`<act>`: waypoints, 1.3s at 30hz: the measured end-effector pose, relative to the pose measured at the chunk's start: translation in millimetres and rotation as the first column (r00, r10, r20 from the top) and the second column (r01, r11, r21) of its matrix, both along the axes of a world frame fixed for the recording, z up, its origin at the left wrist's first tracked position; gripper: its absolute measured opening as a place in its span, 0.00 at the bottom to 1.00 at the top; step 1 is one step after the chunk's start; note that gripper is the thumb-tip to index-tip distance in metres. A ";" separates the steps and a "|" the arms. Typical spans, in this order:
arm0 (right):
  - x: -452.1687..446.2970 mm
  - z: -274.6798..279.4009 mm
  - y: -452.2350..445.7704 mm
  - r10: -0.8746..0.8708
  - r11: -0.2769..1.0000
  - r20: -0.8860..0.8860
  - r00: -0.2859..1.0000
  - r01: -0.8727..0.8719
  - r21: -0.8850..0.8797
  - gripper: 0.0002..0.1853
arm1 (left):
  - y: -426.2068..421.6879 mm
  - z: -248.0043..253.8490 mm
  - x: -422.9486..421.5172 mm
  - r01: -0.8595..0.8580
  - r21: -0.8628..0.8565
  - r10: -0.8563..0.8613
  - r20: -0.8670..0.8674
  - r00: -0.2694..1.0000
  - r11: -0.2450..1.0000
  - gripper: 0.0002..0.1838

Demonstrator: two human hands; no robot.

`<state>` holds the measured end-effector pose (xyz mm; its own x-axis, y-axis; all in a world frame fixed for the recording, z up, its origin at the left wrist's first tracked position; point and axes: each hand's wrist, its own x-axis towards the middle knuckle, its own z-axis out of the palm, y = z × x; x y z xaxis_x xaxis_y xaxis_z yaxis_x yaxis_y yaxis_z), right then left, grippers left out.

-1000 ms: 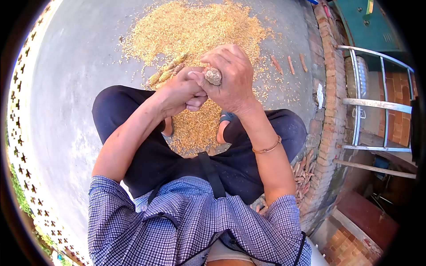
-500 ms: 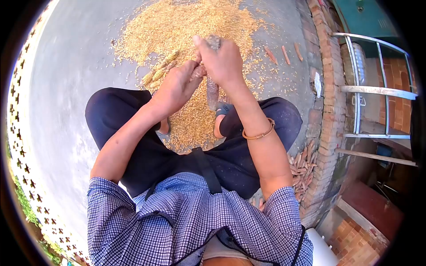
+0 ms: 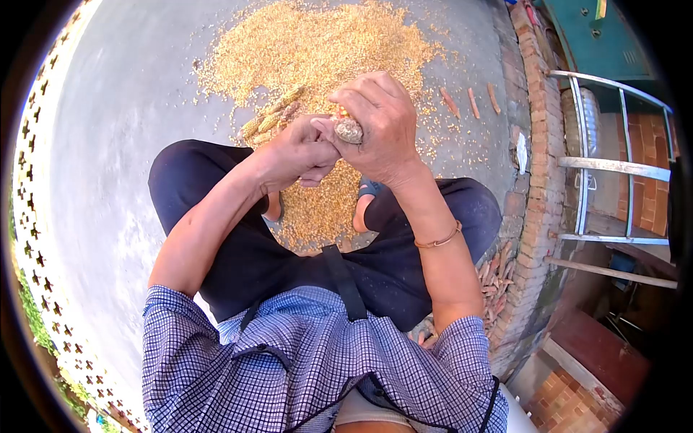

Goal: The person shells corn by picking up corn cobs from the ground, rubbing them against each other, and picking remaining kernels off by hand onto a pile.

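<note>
My right hand (image 3: 382, 119) is closed round a rough grey rod, whose rounded, pitted end (image 3: 349, 130) points up toward me between thumb and fingers. A few yellow and reddish specks show just above that end. My left hand (image 3: 299, 149) is curled into a fist against the right one, its thumb near the rod's end. Whatever the left fingers enclose is hidden. Behind the hands, several corn cobs with kernels (image 3: 271, 119) lie on the ground beside a broad spread of loose yellow kernels (image 3: 310, 50). More kernels (image 3: 314, 209) cover the ground between my feet.
Stripped reddish cobs (image 3: 450, 103) lie on the concrete floor (image 3: 108, 180) to the right. A heap of bare cobs (image 3: 496, 281) sits beside my right knee, against a low brick edge (image 3: 535, 180). Beyond it stands a metal rail (image 3: 613, 166).
The rod in my right hand has tipped from lying lengthwise to end-on. A reddish cob seen at my left hand is now out of sight. Both hands came slightly nearer.
</note>
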<state>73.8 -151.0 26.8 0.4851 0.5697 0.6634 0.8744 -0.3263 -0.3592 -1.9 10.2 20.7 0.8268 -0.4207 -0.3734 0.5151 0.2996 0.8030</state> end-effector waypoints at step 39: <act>-17.6 -1.0 5.1 -0.244 0.967 -0.001 0.970 0.243 -0.079 0.12 | -20.7 -9.3 5.0 -0.093 0.525 -0.139 0.386 0.912 0.846 0.05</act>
